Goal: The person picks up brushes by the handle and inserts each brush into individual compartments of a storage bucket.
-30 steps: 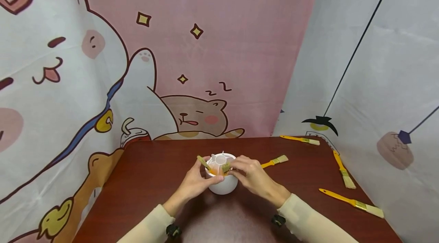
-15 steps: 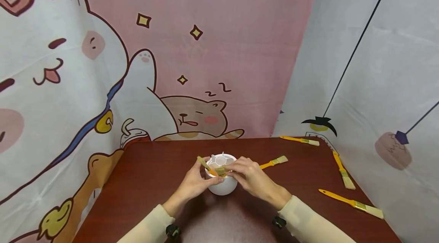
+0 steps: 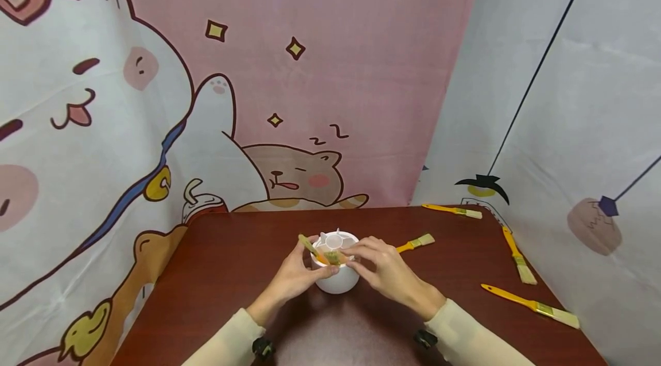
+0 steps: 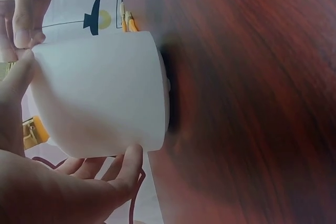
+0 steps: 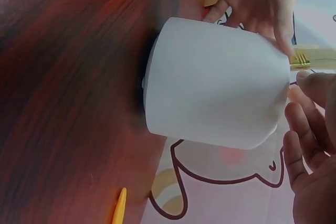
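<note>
A round white pen holder (image 3: 337,280) with compartments in its top stands on the table. My left hand (image 3: 293,275) grips it from the left, thumb at the near rim and fingers round the far side. One yellow-handled paintbrush (image 3: 307,243) stands in it, bristles up, leaning left. A second paintbrush (image 3: 332,257) lies low across the near rim, its metal band showing. My right hand (image 3: 386,268) pinches the bristle end with thumb and fingers at the right of the rim. In the right wrist view, the pen holder (image 5: 215,82) hides part of my left hand.
Several yellow-handled paintbrushes lie on the right of the dark red table (image 3: 232,274): a brush (image 3: 416,242) behind the right hand, a brush (image 3: 454,211) at the back edge, a brush (image 3: 518,255) by the right edge and a brush (image 3: 532,306) nearer. A printed curtain hangs behind.
The second paintbrush has tipped left and down, towards the near rim, with the right hand beside it. The left hand keeps its grip on the pen holder.
</note>
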Tool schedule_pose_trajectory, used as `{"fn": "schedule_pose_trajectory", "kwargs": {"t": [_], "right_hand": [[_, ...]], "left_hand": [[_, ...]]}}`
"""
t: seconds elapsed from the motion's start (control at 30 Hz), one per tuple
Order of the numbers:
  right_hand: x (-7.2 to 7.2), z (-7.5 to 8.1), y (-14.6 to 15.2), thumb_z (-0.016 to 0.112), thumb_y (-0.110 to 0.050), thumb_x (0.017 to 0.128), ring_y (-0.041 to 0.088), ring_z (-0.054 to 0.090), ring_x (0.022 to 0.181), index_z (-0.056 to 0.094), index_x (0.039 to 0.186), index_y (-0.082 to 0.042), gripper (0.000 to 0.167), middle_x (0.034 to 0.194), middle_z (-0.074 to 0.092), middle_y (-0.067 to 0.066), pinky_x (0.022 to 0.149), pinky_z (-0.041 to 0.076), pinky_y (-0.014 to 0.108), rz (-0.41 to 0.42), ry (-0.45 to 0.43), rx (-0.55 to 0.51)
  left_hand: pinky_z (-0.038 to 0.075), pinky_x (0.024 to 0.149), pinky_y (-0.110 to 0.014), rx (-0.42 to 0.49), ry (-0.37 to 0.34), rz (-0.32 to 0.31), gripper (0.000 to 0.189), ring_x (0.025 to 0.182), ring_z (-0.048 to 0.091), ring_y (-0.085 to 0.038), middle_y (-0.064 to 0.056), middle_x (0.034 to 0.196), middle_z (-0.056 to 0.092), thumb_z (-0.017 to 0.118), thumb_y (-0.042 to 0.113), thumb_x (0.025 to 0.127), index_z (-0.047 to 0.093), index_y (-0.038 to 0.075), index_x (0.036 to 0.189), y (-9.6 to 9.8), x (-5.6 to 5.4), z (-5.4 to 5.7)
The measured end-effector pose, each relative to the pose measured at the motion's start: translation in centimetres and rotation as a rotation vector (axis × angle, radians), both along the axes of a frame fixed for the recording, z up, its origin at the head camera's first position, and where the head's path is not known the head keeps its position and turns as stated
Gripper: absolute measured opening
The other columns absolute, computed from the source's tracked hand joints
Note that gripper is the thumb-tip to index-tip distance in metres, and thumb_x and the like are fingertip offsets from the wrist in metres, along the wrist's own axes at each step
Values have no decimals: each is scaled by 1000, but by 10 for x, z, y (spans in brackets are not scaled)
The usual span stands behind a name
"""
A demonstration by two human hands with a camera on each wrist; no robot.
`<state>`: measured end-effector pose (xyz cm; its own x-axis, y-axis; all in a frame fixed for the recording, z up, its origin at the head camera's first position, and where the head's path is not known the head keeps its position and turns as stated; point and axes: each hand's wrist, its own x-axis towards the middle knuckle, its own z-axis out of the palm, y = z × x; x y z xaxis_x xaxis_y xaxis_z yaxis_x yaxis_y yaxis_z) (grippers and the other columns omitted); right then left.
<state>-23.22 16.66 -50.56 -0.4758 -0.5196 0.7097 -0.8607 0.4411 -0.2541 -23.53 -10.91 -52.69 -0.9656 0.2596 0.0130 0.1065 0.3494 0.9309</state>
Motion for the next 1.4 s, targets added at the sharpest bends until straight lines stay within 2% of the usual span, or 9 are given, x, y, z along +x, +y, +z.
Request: {"fn": "schedule_pose_trajectory", "kwargs": {"t": [0.17, 0.5, 0.73, 1.03, 1.17, 1.3, 1.4], "right_hand": [[7, 3, 9, 97, -5, 94, 14, 78, 108, 87, 130, -13, 38, 120, 84, -3, 93, 65, 26, -47, -53, -17], [21, 0, 40, 98, -5, 91, 16, 81, 110, 89, 123, -15, 34, 117, 84, -5, 100, 61, 22, -181, -28, -26], [32, -2, 66, 100, -5, 88, 15, 81, 107, 89, 121, -23, 39, 116, 85, -9, 99, 59, 20, -292, -14, -12], [38, -11, 95, 102, -4, 84, 16, 80, 102, 90, 119, -19, 39, 113, 84, -9, 96, 58, 18, -396, -35, 3], [40, -16, 108, 103, -4, 84, 17, 81, 100, 90, 119, -18, 40, 112, 85, -8, 91, 60, 22, -436, -38, 18], [43, -20, 123, 103, -4, 83, 19, 81, 97, 90, 118, -19, 40, 111, 85, -9, 86, 60, 20, -475, -37, 27], [46, -22, 135, 104, -4, 82, 21, 81, 95, 90, 119, -20, 43, 111, 85, -9, 83, 60, 19, -505, -42, 35]], "left_hand": [[65, 112, -54, 31, -6, -12, 102, 137, 76, -36, -21, 160, 69, 100, 37, 93, 44, 11, 175, 2, 0, 0], [58, 121, -63, 81, -31, -27, 104, 149, 70, -42, -20, 166, 66, 100, 28, 94, 42, 8, 178, 4, 3, 5], [54, 125, -67, 73, -32, -45, 104, 153, 66, -44, -21, 169, 63, 98, 26, 94, 40, 6, 179, 2, 2, 6], [48, 130, -70, 66, -34, -56, 105, 158, 61, -46, -22, 173, 60, 96, 28, 96, 37, 5, 180, 1, 2, 6], [43, 134, -71, 65, -20, -30, 111, 162, 57, -47, -25, 174, 57, 98, 33, 95, 33, 3, 181, 3, 5, 5], [38, 136, -73, -12, 47, 49, 117, 167, 51, -47, -25, 179, 51, 101, 44, 90, 37, 3, 179, 9, 9, 3], [42, 134, -72, -74, 103, 126, 117, 165, 51, -47, -26, 179, 50, 103, 50, 86, 43, 3, 175, 13, 14, 3]]}}
